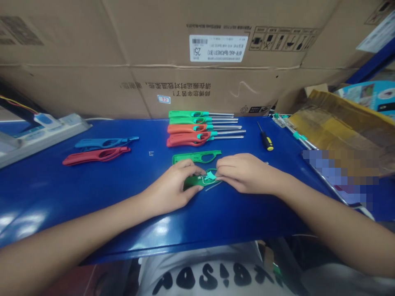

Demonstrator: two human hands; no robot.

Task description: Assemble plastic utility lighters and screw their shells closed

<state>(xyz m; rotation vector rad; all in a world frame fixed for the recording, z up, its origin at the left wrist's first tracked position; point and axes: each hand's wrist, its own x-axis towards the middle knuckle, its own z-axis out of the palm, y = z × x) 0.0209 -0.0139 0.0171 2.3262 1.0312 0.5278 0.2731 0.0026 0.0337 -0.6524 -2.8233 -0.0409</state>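
My left hand (173, 185) is closed around the rear of an opened green lighter casing (191, 181), thumb below and fingers above. A teal trigger (210, 176) and a thin white wire lie inside that half. At its front end my right hand (243, 172) is closed in a pinch beside the trigger; what sits between the fingertips is hidden. A thin clear tube (212, 186) shows just under the casing's front. Just behind my hands lies the matching green casing half (193, 157).
Several assembled long-nosed lighters (188, 128) are lined up at the back. Blue (95, 142) and red (92, 157) casing halves lie left, near small screws (151, 153). A screwdriver (267, 141) and yellow-taped box (339, 127) are right; a power strip (61, 131) is far left.
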